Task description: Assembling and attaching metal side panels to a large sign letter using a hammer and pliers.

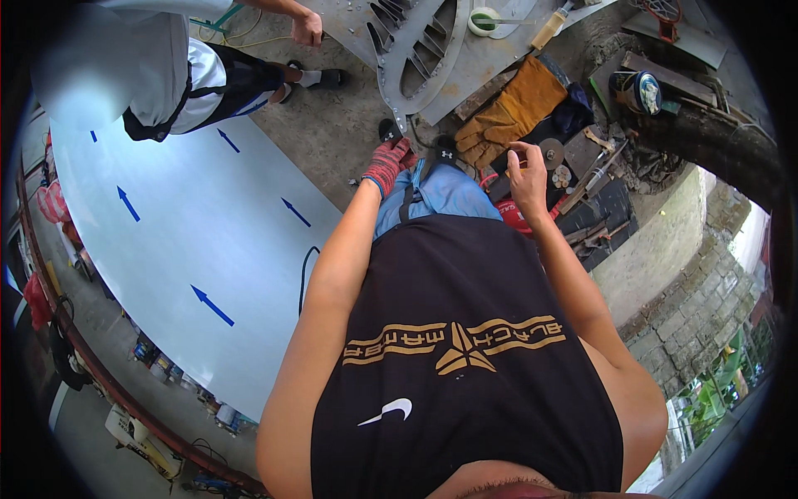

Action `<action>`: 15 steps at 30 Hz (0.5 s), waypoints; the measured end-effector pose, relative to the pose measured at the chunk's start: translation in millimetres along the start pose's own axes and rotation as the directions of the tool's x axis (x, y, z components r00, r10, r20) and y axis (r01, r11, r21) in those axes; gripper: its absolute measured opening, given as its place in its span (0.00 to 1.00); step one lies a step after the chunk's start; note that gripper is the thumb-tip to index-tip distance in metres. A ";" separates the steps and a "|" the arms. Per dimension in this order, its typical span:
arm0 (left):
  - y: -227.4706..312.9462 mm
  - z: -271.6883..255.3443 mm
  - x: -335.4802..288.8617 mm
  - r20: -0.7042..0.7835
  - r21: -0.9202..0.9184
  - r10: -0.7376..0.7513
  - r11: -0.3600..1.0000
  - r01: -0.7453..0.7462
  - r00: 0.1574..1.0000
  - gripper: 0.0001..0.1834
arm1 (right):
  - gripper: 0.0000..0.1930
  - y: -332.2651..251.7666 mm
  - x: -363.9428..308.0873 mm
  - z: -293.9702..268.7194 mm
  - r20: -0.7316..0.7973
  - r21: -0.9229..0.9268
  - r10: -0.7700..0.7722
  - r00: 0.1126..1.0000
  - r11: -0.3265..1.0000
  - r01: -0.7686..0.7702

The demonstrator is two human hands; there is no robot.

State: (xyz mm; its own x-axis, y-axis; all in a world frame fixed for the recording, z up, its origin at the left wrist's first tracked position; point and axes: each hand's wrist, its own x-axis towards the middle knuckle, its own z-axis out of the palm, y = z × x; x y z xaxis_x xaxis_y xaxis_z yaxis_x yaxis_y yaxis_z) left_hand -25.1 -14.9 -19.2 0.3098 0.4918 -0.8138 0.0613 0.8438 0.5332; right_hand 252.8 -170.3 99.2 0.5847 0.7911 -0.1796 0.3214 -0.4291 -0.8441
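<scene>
My left hand (388, 165), in a red knitted glove, is closed in front of my lap, just below the pointed tip of a grey metal panel (392, 90) with slots and fins. What its fingers hold, if anything, is hidden. My bare right hand (527, 179) is raised to the right, fingers bent and apart, with nothing plain to see in it. Beyond it lie tan leather work gloves (519, 104). Beside it are a round grinding disc (552, 153) and a red rounded object (513, 215), partly covered by my forearm.
A large pale sheet with blue arrows (249, 249) fills the left side. Another person (179, 79) stands at its far end. On the metalwork are a tape roll (483, 21) and a wooden-handled tool (549, 30). A bucket (647, 93) and a low wall (652, 220) are at right.
</scene>
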 end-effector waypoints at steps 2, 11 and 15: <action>6.1 4.3 -3.2 -0.038 0.059 -0.018 0.998 0.020 0.999 0.22 | 0.10 1.4 -2.5 -4.5 -0.006 -0.023 -0.025 1.000 0.999 0.025; 21.0 -1.9 -9.0 0.027 0.261 0.022 0.965 -0.029 0.999 0.21 | 0.10 3.2 -28.5 -9.9 -0.076 -0.081 -0.040 0.996 0.996 0.034; 26.9 -8.8 -7.5 0.104 0.338 -0.018 0.941 -0.019 0.994 0.21 | 0.10 0.9 -52.0 -2.7 -0.107 -0.110 0.023 0.994 0.993 -0.035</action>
State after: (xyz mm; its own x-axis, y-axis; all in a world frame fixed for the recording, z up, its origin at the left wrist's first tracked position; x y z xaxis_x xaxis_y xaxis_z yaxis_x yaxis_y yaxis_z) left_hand -34.1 6.0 -0.7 0.4055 0.4519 -0.7946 0.3729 0.7119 0.5952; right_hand 224.7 -213.0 109.1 0.6684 0.7297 -0.1438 0.3808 -0.5019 -0.7766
